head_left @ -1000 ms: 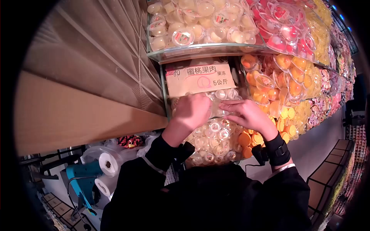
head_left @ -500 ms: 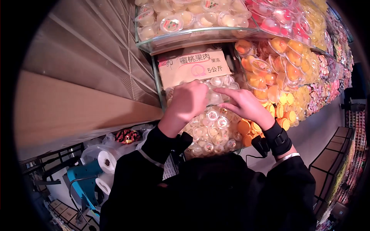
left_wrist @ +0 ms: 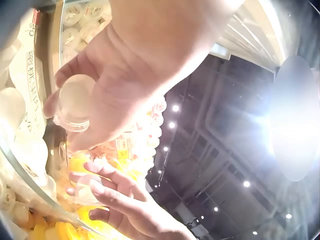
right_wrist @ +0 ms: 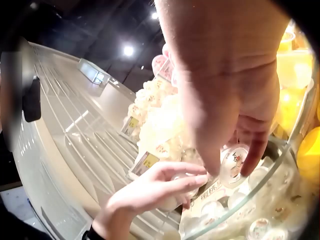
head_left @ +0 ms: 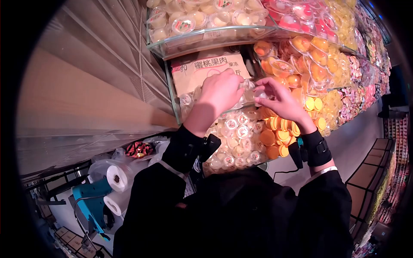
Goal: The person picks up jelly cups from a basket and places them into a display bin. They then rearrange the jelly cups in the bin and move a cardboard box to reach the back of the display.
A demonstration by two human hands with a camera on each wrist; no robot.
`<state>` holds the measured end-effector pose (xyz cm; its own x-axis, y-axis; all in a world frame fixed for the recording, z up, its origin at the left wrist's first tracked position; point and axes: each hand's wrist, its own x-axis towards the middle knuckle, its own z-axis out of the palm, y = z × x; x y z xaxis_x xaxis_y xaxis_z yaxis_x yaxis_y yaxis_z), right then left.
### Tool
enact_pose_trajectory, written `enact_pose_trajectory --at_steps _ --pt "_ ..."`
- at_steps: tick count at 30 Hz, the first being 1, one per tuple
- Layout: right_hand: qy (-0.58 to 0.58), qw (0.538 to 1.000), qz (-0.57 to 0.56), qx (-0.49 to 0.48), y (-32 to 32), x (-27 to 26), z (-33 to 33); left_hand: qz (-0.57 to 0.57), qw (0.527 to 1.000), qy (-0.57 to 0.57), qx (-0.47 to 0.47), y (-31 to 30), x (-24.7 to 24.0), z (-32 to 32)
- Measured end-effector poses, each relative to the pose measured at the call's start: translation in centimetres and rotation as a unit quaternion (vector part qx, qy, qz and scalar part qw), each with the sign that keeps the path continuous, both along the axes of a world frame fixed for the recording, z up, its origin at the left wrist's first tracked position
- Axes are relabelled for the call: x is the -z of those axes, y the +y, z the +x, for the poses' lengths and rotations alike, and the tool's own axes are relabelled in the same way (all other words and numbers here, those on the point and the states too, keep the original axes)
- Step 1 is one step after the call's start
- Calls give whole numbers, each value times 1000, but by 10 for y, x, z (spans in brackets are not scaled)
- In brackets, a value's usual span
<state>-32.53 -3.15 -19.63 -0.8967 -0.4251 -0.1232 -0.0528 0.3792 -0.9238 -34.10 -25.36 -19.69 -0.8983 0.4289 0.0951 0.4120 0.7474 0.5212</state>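
Both hands are over a glass bin of small clear jelly cups [head_left: 238, 133] with printed lids. My left hand [head_left: 220, 91] overlaps the lower part of a handwritten cardboard sign [head_left: 183, 79]. Its fingers curl round a pale, round-bottomed jelly cup [left_wrist: 76, 100], seen in the left wrist view. To its right, my right hand [head_left: 282, 102] pinches another jelly cup [right_wrist: 233, 166] between thumb and fingers, the printed lid showing in the right wrist view. The two hands are a short gap apart.
A glass edge [right_wrist: 270, 175] crosses the bin. Orange jelly cups [head_left: 282, 133] lie to the right; pink ones [head_left: 297, 19] and more pale ones [head_left: 206, 19] fill the upper tier. A cardboard panel [head_left: 86, 90] stands at the left. Below it are plastic rolls [head_left: 117, 178] on a teal machine.
The head view has shifted, so the bins appear higher and further left. My right fingers, straighter before, now bend round a cup. My left hand has moved over the sign's lower edge.
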Motion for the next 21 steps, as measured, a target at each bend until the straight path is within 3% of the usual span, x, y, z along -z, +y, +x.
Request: enact_pose_trajectory --at_steps 1,2,3,5,9,16,18,21 --pt "77 995 57 -18 -3 7 -1 2 1000 2 -3 4 3 -2" --pt "101 994 44 -7 -3 25 -4 -58 997 -56 9 8 6 -5" --pt "102 994 46 -10 -8 17 -1 -117 986 -115 20 11 7 -7" --pt "56 980 186 30 -20 -4 6 -121 985 -120 12 12 8 -8" --pt "191 970 137 52 -21 20 4 -149 977 -154 9 15 4 -15" --pt "180 958 216 49 -30 19 6 -147 974 -173 1 16 3 -17" --pt "287 927 234 52 -34 30 10 -153 973 -172 4 17 5 -18" --pt "262 941 194 93 -35 30 19 -169 969 -182 0 19 2 -18"
